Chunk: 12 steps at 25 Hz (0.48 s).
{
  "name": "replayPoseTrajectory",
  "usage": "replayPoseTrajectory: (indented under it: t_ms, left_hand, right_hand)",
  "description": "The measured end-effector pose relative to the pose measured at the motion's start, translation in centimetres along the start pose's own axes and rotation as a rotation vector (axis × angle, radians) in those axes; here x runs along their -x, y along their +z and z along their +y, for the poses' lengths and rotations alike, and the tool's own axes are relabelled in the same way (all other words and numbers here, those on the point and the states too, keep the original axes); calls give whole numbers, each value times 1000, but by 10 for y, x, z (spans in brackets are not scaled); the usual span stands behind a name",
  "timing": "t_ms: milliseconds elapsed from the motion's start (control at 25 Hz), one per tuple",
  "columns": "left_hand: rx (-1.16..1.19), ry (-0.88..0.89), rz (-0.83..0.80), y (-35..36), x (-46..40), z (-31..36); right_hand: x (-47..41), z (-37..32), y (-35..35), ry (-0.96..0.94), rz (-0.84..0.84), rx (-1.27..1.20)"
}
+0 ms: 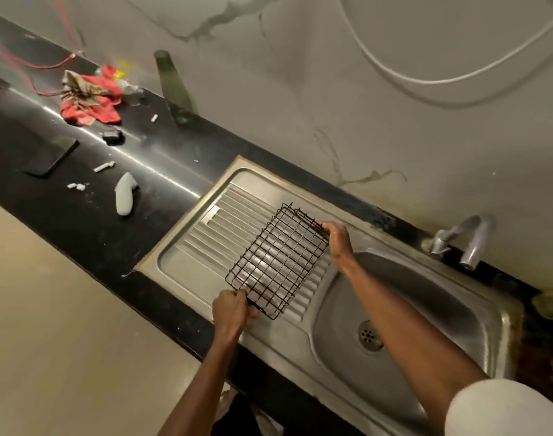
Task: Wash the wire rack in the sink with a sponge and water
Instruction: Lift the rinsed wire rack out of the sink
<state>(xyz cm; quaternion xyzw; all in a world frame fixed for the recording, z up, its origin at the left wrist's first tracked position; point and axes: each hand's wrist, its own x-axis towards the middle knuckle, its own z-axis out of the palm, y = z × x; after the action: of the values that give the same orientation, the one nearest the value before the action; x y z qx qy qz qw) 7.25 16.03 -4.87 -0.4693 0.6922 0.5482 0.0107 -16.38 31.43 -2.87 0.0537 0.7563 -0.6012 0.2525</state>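
- I see my left hand [232, 313] gripping the near corner of the black wire grid rack [276, 261], fingers curled on it.
- My right hand [338, 239] clamps its far corner.
- The rack sits over the ribbed steel drainboard [206, 237], left of the steel sink basin [404, 313].

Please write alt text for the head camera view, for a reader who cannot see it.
Two hands hold a dark wire rack over the ribbed drainboard of a steel sink: the left hand grips its near corner, the right hand its far corner. The basin beside it looks empty.

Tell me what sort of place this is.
Probably a home kitchen: a steel sink with ribbed drainboard, a tap at the wall, and a dark countertop.
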Motion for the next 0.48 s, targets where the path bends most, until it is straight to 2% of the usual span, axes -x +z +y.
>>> replayPoseTrajectory:
  t_ms: [360, 480]
  left_hand:
    - [-18, -13, 31, 3, -13, -5]
    - [-22, -12, 48, 3, -19, -6]
  right_hand:
    - [-27, 4, 19, -23, -37, -31]
    - [-37, 15, 17, 28, -8, -36]
